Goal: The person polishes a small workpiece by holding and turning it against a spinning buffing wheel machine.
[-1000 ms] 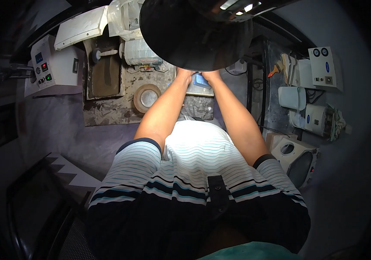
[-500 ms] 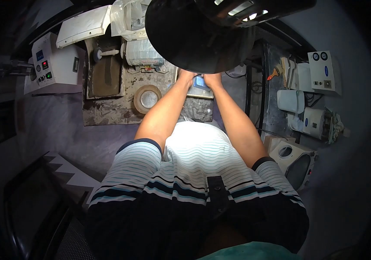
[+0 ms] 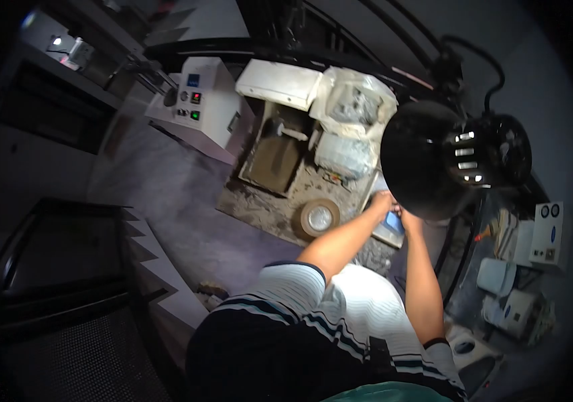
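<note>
My left hand [image 3: 383, 200] is held over a light shallow tray [image 3: 387, 235] at the right side of the worktable, its fingers curled in. My right hand [image 3: 407, 219] is close beside it, partly covered by the black lamp shade [image 3: 415, 161]. The fingers of both hands look closed and meet near each other. Whatever lies between them is too small and blurred to name. A flat blue piece [image 3: 393, 222] rests in the tray just below the hands. Left of my left forearm stands a round brown dish [image 3: 308, 226] with a pale centre.
A dirty basin [image 3: 268, 164] and a machine with a clear cover [image 3: 345, 155] stand on the stained worktable [image 3: 266, 218]. A white control box [image 3: 209, 110] is to the left. At right are a gauge box [image 3: 546, 234] and a white tub [image 3: 497, 276]. A black chair [image 3: 85, 321] stands lower left.
The view has swung left and tilted, so the table, lamp and hands appear farther right and lower. The lamp shade covers less of my hands. They stay together over the tray.
</note>
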Tool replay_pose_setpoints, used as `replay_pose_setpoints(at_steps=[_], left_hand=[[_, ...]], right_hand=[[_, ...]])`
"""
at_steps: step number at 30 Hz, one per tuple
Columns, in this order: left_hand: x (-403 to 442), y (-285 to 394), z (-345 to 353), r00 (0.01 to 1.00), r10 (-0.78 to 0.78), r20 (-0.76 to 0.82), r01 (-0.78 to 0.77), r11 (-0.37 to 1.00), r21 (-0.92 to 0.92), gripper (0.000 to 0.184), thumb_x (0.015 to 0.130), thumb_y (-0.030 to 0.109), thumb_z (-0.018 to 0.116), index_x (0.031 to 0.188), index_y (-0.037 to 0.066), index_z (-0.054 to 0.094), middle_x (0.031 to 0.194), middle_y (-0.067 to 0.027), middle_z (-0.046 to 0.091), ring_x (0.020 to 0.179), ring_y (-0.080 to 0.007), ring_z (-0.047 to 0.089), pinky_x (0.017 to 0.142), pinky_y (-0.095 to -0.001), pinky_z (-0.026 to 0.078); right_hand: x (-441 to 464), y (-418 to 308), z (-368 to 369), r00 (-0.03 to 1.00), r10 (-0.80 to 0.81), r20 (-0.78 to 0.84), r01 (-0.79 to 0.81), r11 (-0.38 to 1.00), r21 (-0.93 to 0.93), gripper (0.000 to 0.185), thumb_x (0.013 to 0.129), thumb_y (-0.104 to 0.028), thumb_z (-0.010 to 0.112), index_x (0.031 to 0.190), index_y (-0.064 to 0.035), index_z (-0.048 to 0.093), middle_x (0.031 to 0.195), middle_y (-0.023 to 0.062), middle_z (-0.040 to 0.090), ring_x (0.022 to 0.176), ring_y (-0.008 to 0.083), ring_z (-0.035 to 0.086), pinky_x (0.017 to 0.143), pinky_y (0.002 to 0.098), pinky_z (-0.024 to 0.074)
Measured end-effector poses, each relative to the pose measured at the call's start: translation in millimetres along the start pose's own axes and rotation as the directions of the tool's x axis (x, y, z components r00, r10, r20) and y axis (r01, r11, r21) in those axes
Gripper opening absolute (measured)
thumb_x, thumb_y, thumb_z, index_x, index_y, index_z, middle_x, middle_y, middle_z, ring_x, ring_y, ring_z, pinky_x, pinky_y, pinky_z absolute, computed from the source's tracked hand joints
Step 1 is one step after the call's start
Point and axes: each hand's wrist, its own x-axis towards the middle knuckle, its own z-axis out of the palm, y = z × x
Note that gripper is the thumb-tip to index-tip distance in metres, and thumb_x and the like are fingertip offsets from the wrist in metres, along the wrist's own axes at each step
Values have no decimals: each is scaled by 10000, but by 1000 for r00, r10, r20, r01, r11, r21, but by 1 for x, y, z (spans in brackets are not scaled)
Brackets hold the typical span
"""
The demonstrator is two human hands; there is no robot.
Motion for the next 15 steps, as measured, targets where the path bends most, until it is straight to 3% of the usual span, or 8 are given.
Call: replay_pose_setpoints(at_steps=[1, 4, 7, 8, 9, 11, 13, 15], left_hand=[[-3, 2, 8, 993, 107, -45, -105, 994, 31, 206, 753, -66, 412, 728, 19, 598, 675, -129, 605, 549, -211, 581, 466, -332, 478], [-11, 14, 6, 989, 149, -22, -141, 964, 225, 223, 768, -68, 381, 729, 5, 589, 675, -123, 611, 562, -201, 598, 519, -311, 515], [-12, 16, 8, 989, 143, -48, -126, 957, 261, 246, 776, -71, 376, 763, 6, 609, 693, -131, 624, 588, -208, 613, 547, -317, 528], [-14, 19, 11, 989, 145, -42, -135, 976, 172, 215, 771, -49, 401, 779, -2, 611, 691, -138, 624, 598, -211, 620, 555, -319, 531], [-6, 14, 3, 990, 136, -39, -127, 977, 173, 215, 771, -49, 401, 779, -2, 611, 691, -138, 624, 598, -211, 620, 555, -319, 531], [16, -8, -13, 995, 102, -19, -97, 977, 188, 164, 761, -4, 444, 782, -9, 607, 688, -142, 622, 595, -210, 620, 558, -314, 531], [10, -3, -15, 994, 17, -109, -8, 997, 76, 145, 743, 30, 471, 777, -3, 609, 674, -142, 618, 577, -214, 614, 553, -310, 529], [0, 12, -16, 995, -44, -87, 48, 998, 41, 170, 821, 160, 533, 904, 33, 609, 772, -108, 632, 634, -201, 621, 587, -303, 531]], right_hand=[[1, 5, 5, 1000, 0, -15, 0, 1000, -29, 266, 840, -205, 617, 1024, -14, 607, 795, 59, 615, 652, 122, 550, 574, 274, 449], [-2, 15, 0, 998, 21, -59, -30, 989, -145, 187, 835, -161, 615, 945, -11, 607, 675, 4, 569, 532, 63, 475, 472, 233, 393], [2, 9, -4, 999, 23, -41, -24, 1000, -17, 206, 827, -143, 615, 979, -6, 599, 679, 9, 560, 512, 64, 458, 451, 244, 383], [2, -13, -13, 999, 31, -17, -32, 999, -38, 328, 834, -216, 613, 1082, -2, 582, 859, 82, 629, 671, 139, 578, 580, 291, 468], [2, -32, -17, 999, 39, -21, -40, 998, -41, 328, 834, -216, 613, 1082, -2, 582, 859, 82, 629, 671, 139, 578, 580, 291, 468], [5, -52, -25, 981, 123, 152, -93, 977, -190, 657, 791, -345, 619, 1304, 3, 404, 1350, 208, 399, 1267, 325, 360, 1063, 395, 266], [9, -28, -8, 977, 48, 210, 27, 939, -342, 640, 816, -372, 561, 1313, -5, 392, 1368, 210, 373, 1280, 324, 342, 1066, 396, 264], [6, -61, -13, 986, 51, 160, 13, 927, -375, 564, 811, -362, 536, 1271, -47, 449, 1293, 212, 453, 1190, 349, 440, 987, 408, 364]])
